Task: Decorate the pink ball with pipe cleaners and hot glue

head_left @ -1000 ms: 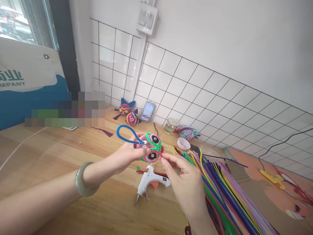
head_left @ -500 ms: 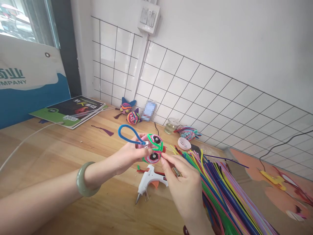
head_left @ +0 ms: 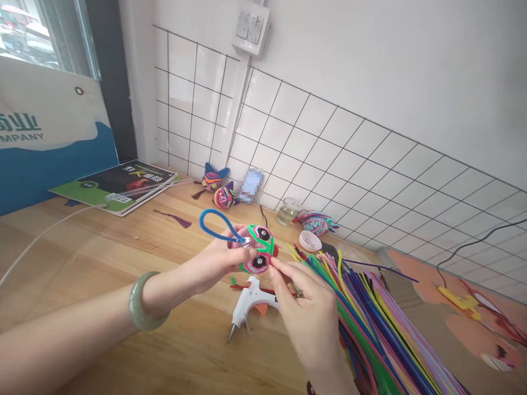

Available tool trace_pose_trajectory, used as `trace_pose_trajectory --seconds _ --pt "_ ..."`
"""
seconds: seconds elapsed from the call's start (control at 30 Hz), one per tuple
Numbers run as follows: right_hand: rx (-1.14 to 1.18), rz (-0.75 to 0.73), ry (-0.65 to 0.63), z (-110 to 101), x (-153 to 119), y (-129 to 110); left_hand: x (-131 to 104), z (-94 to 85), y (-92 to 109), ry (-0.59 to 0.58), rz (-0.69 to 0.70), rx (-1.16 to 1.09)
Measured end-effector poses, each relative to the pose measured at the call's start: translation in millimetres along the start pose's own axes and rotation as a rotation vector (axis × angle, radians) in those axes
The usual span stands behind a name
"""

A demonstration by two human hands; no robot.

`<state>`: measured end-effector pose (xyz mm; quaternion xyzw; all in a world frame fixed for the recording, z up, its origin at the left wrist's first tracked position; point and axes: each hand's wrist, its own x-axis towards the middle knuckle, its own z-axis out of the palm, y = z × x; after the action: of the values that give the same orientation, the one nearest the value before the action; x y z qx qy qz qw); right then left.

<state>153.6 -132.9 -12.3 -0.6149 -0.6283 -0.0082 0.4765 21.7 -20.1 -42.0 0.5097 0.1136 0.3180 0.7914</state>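
My left hand [head_left: 224, 258] is closed on a pink and green pipe-cleaner figure [head_left: 262, 242] with two black eyes, a red part at its right and a blue loop [head_left: 218, 217] standing out to the left. My right hand [head_left: 307, 307] has its thumb and forefinger pinched together at the figure's lower right edge. Whether a small piece sits between those fingertips is hidden. Under the hands, a white glue gun [head_left: 251, 303] lies on the wooden table [head_left: 164, 362].
Many coloured pipe cleaners [head_left: 382, 318] lie at the right, near a yellow glue gun [head_left: 459, 302]. Behind are a pink bowl [head_left: 310, 241], a glass jar [head_left: 288, 212] and finished figures [head_left: 225, 196]. Booklets [head_left: 123, 185] lie at the left.
My right hand has shifted very slightly left along the figure's edge. My left hand and the figure have hardly moved.
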Motion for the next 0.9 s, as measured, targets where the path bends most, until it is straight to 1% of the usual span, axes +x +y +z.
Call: trace_pose_trajectory --seconds 0.4,0.63,0.8,0.9 --pt "0.015 0.040 0.002 1.1 0.4 -1.6 0.4 3.0 0.4 0.039 -0.019 -0.012" --pt "0.049 0.094 -0.028 3.0 -1.3 1.7 0.7 2.9 -0.4 0.027 -0.017 -0.028" --pt "0.038 0.088 0.002 4.1 -1.0 2.0 -0.1 7.0 1.3 0.023 -0.017 -0.044" --pt "0.058 0.108 0.010 3.4 0.1 0.5 -0.6 9.0 3.2 0.021 -0.026 -0.068"
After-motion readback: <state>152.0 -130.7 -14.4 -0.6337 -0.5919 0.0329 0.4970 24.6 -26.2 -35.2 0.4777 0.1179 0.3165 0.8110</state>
